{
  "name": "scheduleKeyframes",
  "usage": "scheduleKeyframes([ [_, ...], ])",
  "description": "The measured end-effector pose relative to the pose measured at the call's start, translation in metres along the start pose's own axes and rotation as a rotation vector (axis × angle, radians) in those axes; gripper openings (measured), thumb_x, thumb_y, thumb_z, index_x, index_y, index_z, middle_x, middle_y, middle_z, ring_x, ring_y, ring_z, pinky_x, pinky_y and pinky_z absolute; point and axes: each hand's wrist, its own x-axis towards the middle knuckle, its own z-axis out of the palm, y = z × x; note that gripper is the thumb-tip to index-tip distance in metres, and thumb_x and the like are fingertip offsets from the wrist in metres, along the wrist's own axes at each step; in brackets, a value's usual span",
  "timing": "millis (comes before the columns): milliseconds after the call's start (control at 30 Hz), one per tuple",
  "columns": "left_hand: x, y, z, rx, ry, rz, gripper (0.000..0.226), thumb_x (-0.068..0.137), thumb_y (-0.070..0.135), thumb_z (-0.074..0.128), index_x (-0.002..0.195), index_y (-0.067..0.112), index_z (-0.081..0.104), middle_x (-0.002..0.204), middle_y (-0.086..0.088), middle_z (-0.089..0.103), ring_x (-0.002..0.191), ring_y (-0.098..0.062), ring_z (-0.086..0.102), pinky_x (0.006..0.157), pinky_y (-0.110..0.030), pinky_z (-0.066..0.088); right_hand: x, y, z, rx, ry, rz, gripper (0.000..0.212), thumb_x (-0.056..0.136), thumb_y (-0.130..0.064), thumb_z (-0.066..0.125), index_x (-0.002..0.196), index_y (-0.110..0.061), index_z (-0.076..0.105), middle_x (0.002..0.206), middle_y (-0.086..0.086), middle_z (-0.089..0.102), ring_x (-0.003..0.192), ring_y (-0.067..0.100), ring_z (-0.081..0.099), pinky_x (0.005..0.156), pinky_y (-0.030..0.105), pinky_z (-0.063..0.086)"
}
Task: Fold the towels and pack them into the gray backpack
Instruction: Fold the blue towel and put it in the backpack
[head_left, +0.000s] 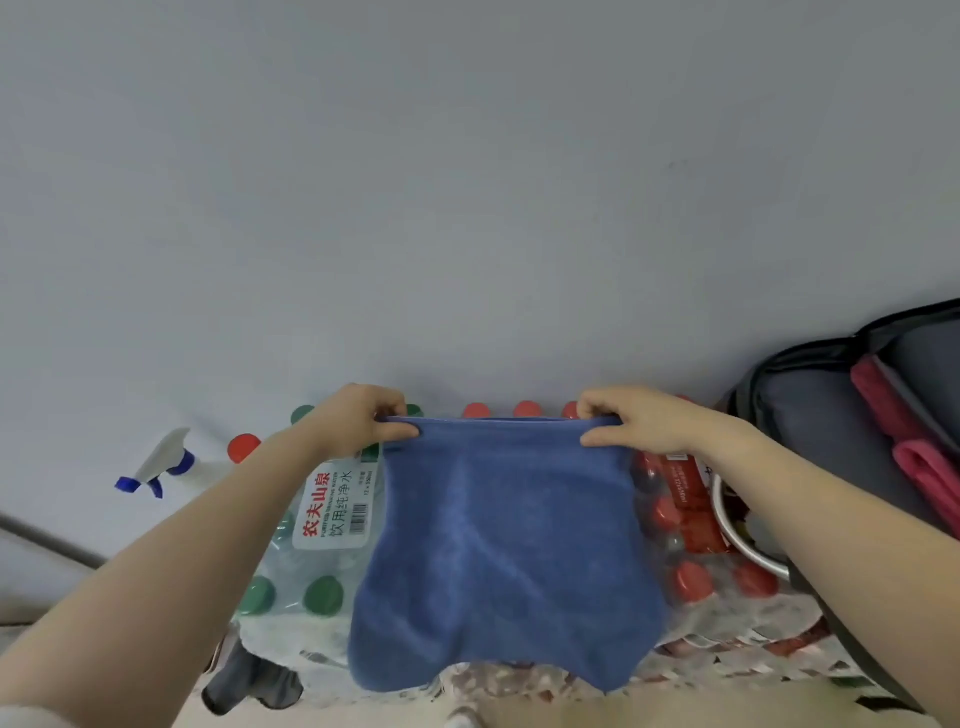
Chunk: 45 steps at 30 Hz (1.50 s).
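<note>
While the left hand (363, 418) and right hand (631, 422) are pinching its top corners, the blue towel (506, 545) is hanging soft, light and limp, best gripped at the corners.

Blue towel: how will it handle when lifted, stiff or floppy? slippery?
Likely floppy: the blue towel hangs limp from the left hand and right hand, its top edge sagging slightly between them. Probably light. Plush pile suggests easy grip, not slippery.

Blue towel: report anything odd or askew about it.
Nothing stands out. The blue towel hangs from the left hand and right hand, each pinching a top corner; its top edge runs level.
</note>
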Motion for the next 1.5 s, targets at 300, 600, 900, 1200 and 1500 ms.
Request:
scheduleKeyframes([
  [300,-0.058,0.003,-0.006,0.128,0.159,-0.025,0.026,0.083,0.024,0.067,0.064,0.019,0.05,0.062,0.002,0.049,0.065,-0.018,0.044,0.054,-0.013,0.03,-0.02,0.001,0.004,-0.182,0.305,0.086,0.015,0.088,-0.018,0.059,0.095,-0.007,0.067,0.098,0.008,0.068,0.094,0.024,0.059,0.074,0.026,0.035],
  [600,-0.119,0.027,0.018,0.059,0.242,-0.147,0.036,0.083,0.023,0.065,0.058,0.019,0.039,0.059,0.003,0.045,0.06,-0.016,0.042,0.051,-0.023,0.029,-0.063,-0.022,0.011,0.031,0.579,0.074,0.012,0.082,-0.003,0.063,0.09,0.001,0.071,0.099,0.015,0.07,0.098,0.028,0.06,0.068,0.016,0.027],
  [900,-0.195,0.072,0.04,-0.808,0.778,0.015,0.023,0.081,0.003,0.064,0.067,0.016,0.051,0.068,0.001,0.054,0.062,-0.007,0.051,0.062,-0.017,0.043,-0.147,-0.041,0.04,0.453,0.807,0.083,0.008,0.079,-0.001,0.066,0.08,-0.008,0.069,0.076,0.0,0.065,0.062,-0.009,0.057,0.068,0.013,0.042],
  [1200,-0.249,0.081,0.017,-0.74,0.836,0.083,0.024,0.081,0.0,0.064,0.067,0.018,0.056,0.061,0.014,0.06,0.063,-0.003,0.054,0.058,-0.009,0.042,-0.184,-0.061,0.017,0.654,0.536,-0.01,0.027,0.079,0.004,0.064,0.064,-0.017,0.073,0.065,-0.008,0.069,0.056,-0.005,0.06,0.059,0.009,0.045],
  [1500,-0.185,0.034,0.033,-0.28,0.745,-0.258,0.016,0.086,0.011,0.06,0.097,0.001,0.064,0.097,-0.015,0.067,0.088,-0.025,0.058,0.073,-0.024,0.038,-0.104,-0.047,0.05,0.01,0.567,0.136,0.009,0.078,-0.013,0.069,0.084,-0.007,0.073,0.094,0.008,0.072,0.092,0.024,0.061,0.076,0.025,0.037],
])
